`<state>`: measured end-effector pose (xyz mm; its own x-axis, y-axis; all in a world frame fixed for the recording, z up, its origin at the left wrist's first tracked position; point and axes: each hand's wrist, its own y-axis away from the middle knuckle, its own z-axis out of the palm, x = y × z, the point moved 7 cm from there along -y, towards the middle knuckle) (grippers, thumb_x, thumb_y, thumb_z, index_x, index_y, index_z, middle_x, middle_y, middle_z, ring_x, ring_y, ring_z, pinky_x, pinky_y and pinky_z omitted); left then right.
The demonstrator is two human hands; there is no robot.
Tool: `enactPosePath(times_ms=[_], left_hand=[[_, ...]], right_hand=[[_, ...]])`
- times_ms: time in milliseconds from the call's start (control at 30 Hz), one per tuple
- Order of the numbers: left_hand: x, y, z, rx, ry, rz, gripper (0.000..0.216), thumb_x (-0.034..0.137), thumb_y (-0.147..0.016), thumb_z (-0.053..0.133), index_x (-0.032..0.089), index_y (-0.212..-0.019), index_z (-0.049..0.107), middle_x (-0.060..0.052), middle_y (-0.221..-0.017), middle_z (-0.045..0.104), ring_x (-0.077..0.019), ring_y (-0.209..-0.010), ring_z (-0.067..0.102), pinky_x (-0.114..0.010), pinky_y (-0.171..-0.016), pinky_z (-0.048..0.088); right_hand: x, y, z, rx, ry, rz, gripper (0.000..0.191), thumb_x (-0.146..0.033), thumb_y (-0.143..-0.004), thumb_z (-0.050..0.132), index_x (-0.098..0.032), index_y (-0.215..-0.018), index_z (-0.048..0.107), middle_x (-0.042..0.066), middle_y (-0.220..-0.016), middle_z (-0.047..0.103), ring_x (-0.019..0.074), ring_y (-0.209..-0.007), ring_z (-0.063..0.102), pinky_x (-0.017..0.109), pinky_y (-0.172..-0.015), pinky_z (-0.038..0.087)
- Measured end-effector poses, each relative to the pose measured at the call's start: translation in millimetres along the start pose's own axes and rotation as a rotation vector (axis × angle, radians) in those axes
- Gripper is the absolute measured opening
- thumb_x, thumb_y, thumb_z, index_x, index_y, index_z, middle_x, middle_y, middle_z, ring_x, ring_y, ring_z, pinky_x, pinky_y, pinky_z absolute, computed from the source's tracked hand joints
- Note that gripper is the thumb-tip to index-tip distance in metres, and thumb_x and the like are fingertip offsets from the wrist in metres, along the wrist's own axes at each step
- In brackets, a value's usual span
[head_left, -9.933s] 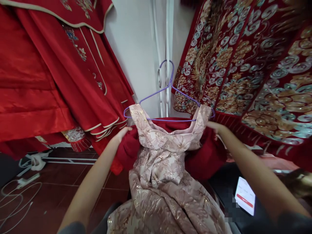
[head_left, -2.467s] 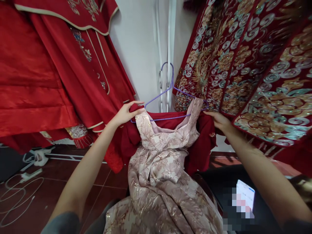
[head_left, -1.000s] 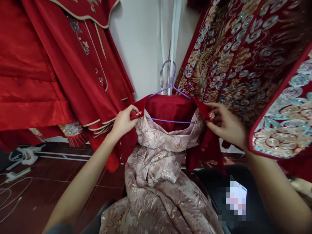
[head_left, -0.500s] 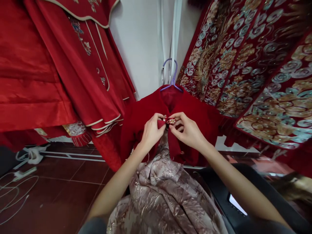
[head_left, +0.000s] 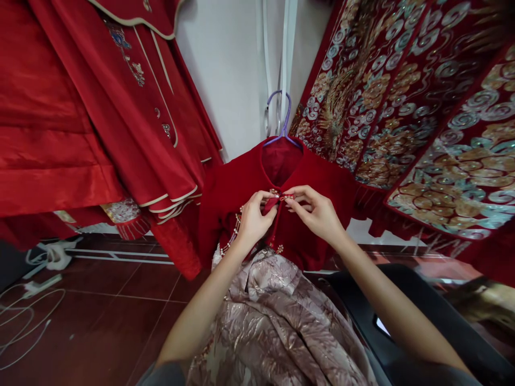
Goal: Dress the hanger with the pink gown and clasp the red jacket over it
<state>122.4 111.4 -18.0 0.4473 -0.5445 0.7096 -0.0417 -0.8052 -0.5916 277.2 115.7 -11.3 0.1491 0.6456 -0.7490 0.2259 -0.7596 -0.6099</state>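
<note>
A short red jacket hangs on a purple hanger, its front edges close together at the chest. My left hand is closed, pinching the left front edge beside a beaded fastener. From the other side, the thumb and fingers of my right hand pinch a small red loop fastener. The two fastener halves meet or nearly meet; fingertips hide whether they are joined. Lower on the front edge sits another beaded ornament. A string of beads hangs by my left wrist.
Pale, shiny patterned fabric spreads below the jacket. Red garments hang at left, and a heavily embroidered one at right. White cables lie on the tiled floor. A phone rests on a black surface beside my right forearm.
The jacket's front edges have come closer together, and the neck opening looks rounder. My right hand has turned its fastener half toward the left one. Both hands keep their pinch.
</note>
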Motion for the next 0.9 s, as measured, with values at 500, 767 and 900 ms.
enactPosePath(times_ms=[500, 767, 900], left_hand=[[-6, -9, 9, -0.083, 0.194, -0.057, 0.028, 0.017, -0.073, 0.067, 0.018, -0.099, 0.056, 0.0, -0.078, 0.063, -0.0116, -0.069, 0.062, -0.024, -0.067, 0.051], [-14, -3, 6, 0.087, 0.224, -0.146, 0.024, 0.015, -0.075, 0.064, 0.018, -0.096, 0.054, -0.001, -0.082, 0.065, -0.0108, -0.072, 0.063, -0.023, -0.069, 0.05], [-16, 6, 7, 0.118, 0.325, -0.189, 0.017, 0.013, -0.077, 0.062, 0.016, -0.093, 0.056, -0.004, -0.084, 0.066, -0.0118, -0.076, 0.064, -0.024, -0.073, 0.051]], right_hand=[[-12, -12, -1, -0.035, 0.258, -0.146, 0.014, -0.029, -0.09, 0.057, -0.023, -0.101, 0.062, 0.003, -0.099, 0.068, 0.017, -0.088, 0.066, 0.028, -0.07, 0.059], [-5, -13, -1, -0.034, 0.286, -0.136, 0.013, -0.025, -0.089, 0.055, -0.022, -0.1, 0.062, 0.004, -0.097, 0.067, 0.0167, -0.085, 0.065, 0.027, -0.067, 0.059], [-7, -9, -4, -0.039, 0.267, -0.116, 0.014, -0.023, -0.087, 0.056, -0.021, -0.099, 0.061, 0.003, -0.095, 0.067, 0.0157, -0.084, 0.065, 0.024, -0.064, 0.058]])
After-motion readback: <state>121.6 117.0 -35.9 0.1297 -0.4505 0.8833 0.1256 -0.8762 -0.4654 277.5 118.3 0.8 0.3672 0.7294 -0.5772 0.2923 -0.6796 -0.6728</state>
